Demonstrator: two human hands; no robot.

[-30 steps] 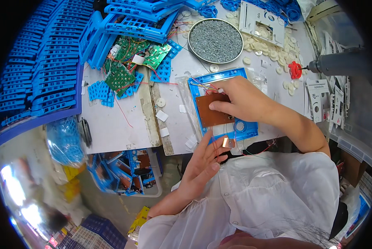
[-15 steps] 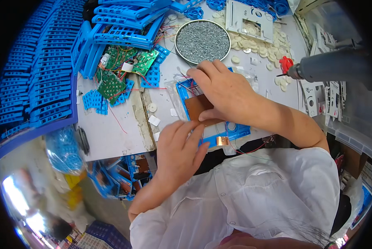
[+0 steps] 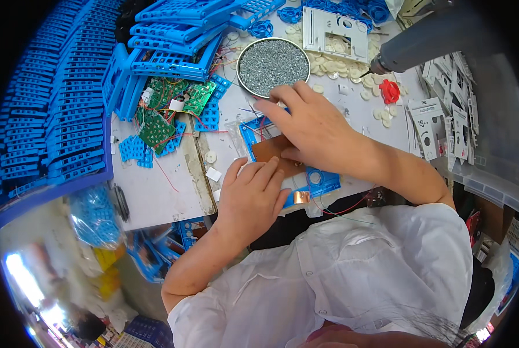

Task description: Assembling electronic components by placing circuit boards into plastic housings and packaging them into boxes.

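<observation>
A blue plastic housing (image 3: 330,185) lies at the table's front edge, with a flat brown board (image 3: 271,149) set in it. My left hand (image 3: 250,194) rests with its fingers stretched over the board's near left part. Above the housing arches my right hand (image 3: 320,127), its thumb down on the board and its other fingers apart, close to thin wires at the far side. I see nothing held in either hand. A copper-coloured metal piece (image 3: 301,197) sits on the housing's near edge. The right hand hides much of the housing.
A round dish of small screws (image 3: 272,66) stands just beyond. An electric screwdriver (image 3: 413,46) reaches in from the right, near a red plastic part (image 3: 390,91). Blue frames (image 3: 74,87) are stacked at left, beside green circuit boards (image 3: 157,129). White panels (image 3: 430,124) stand at right.
My left hand has slid forward onto the brown board. My right hand stays nearly in place over the housing. The screwdriver has swung away and leftward, and the view has shifted a little.
</observation>
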